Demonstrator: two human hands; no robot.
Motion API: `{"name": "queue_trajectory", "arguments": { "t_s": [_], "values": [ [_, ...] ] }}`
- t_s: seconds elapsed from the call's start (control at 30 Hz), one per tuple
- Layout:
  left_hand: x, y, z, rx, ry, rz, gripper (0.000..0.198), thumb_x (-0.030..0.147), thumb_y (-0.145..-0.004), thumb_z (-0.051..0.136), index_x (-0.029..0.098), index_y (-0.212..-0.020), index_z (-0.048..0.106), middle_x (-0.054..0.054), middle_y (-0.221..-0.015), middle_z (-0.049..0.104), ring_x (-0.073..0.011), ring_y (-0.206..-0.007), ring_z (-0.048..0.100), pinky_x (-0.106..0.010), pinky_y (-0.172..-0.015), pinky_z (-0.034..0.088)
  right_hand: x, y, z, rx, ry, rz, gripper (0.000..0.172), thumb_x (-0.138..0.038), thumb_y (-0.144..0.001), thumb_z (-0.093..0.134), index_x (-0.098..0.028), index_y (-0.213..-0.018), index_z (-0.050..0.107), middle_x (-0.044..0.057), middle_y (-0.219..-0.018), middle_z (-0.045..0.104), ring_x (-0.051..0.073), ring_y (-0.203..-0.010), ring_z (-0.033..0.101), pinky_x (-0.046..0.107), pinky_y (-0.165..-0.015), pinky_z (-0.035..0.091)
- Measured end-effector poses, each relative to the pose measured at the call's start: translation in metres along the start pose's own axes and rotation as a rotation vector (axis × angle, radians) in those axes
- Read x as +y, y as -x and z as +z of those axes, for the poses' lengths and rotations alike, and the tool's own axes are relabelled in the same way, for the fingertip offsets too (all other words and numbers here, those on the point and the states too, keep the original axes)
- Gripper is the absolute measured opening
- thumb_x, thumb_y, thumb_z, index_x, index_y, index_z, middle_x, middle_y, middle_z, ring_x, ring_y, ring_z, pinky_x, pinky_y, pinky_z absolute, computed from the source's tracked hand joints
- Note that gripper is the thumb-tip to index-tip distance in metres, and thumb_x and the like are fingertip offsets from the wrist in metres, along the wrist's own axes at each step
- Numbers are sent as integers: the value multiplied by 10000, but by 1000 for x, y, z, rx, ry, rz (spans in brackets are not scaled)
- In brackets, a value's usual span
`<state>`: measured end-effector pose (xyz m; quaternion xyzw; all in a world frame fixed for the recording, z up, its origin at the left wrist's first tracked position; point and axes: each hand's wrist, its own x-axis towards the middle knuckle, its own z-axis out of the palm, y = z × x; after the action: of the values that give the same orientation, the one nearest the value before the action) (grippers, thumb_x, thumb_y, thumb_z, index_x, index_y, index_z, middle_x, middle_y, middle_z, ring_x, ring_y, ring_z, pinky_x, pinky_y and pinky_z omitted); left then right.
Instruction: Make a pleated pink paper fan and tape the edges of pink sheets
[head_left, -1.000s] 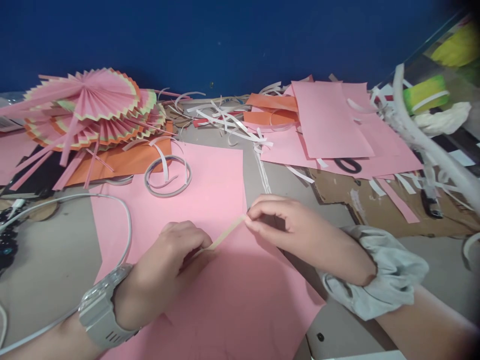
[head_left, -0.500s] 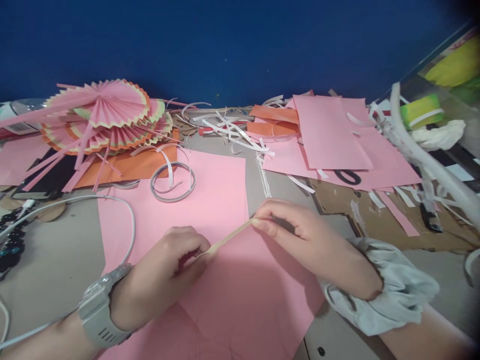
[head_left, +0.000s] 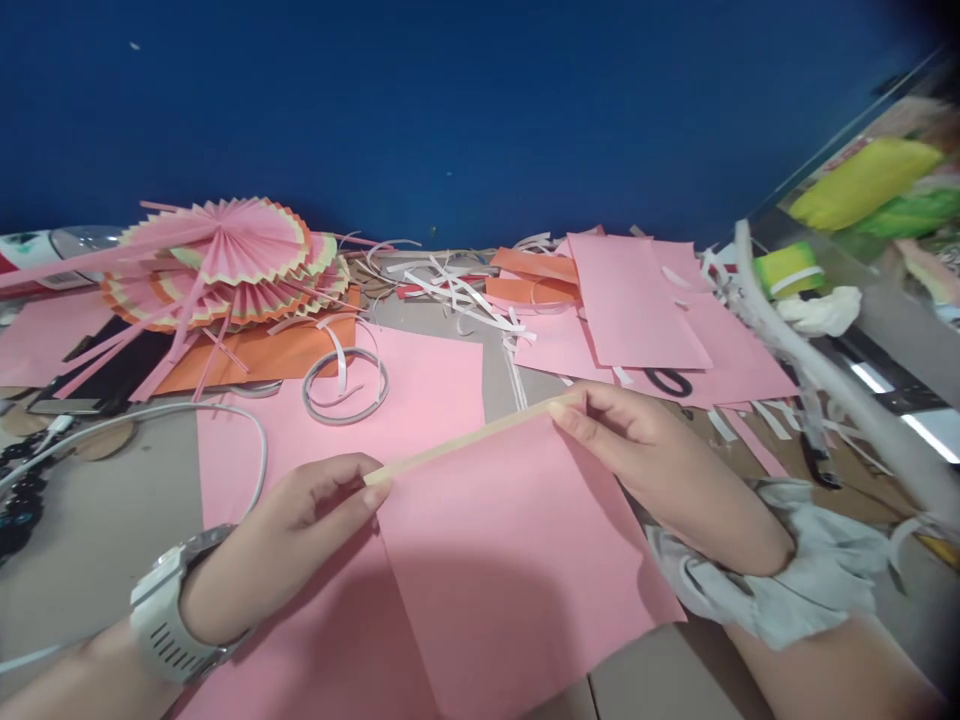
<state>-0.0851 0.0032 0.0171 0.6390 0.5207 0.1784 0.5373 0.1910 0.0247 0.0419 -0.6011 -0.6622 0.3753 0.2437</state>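
Observation:
A pink paper sheet [head_left: 510, 560] with a pale yellow strip [head_left: 465, 436] along its top edge is raised between my hands. My left hand [head_left: 315, 535], with a watch at the wrist, pinches the strip's left end and the sheet's corner. At the other end, my right hand [head_left: 645, 450] pinches the strip and the sheet's upper right corner, thumb on the near side. A grey scrunchie [head_left: 787, 565] circles the right wrist. Under the held sheet lies more pink paper [head_left: 262, 500] on the table [head_left: 150, 500].
Pleated pink paper fans [head_left: 232, 245] are piled at the back left, near a tape ring [head_left: 306, 392]. White paper strips [head_left: 457, 290] lie at the back middle. Stacked pink sheets [head_left: 637, 310] and a cardboard piece [head_left: 855, 490] are at the right. A white cable [head_left: 259, 440] curves at left.
My hands have moved apart, the left one leftward and the right one rightward. More of the yellow strip shows, now straight along the sheet's edge. The camera view has shifted slightly.

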Motion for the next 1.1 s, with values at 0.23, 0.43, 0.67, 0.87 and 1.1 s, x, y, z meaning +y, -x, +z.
{"name": "queue_trajectory", "arguments": {
  "t_s": [0.23,0.43,0.67,0.87,1.1],
  "values": [
    [-11,0,9,242,291,79,274,377,-926,362,204,-744,471,41,-650,473,-108,-614,482,-229,-612,394,12,-8,2,-7,-64,63,310,-480,-876,394,-219,-752,506,-6,-758,525,158,-744,491,259,-662,386],
    [-18,-1,10,336,263,77,331,414,-915,378,197,-668,419,45,-585,491,-108,-558,485,-251,-600,394,9,-9,16,-82,71,-40,241,-410,-881,420,-221,-772,522,-13,-730,542,155,-702,507,274,-646,406],
    [-26,-3,10,413,223,74,376,470,-907,343,196,-652,381,64,-565,352,-94,-517,332,-217,-517,328,2,-6,20,-118,136,-126,174,-218,-881,378,-257,-967,524,-15,-993,601,155,-940,540,302,-828,403],
    [-23,-5,15,364,394,103,385,489,-885,381,196,-638,349,62,-581,324,-89,-526,286,-202,-506,314,-29,-4,12,11,369,-307,231,-60,-752,394,-227,-858,514,9,-911,581,182,-912,510,356,-804,396],
    [-28,-3,17,358,437,142,388,430,-907,362,198,-597,337,66,-515,321,-82,-459,299,-205,-472,330,-46,5,85,-247,619,-1197,155,-187,-865,459,-210,-753,564,-7,-824,596,149,-858,493,374,-927,321]
  ]
}}
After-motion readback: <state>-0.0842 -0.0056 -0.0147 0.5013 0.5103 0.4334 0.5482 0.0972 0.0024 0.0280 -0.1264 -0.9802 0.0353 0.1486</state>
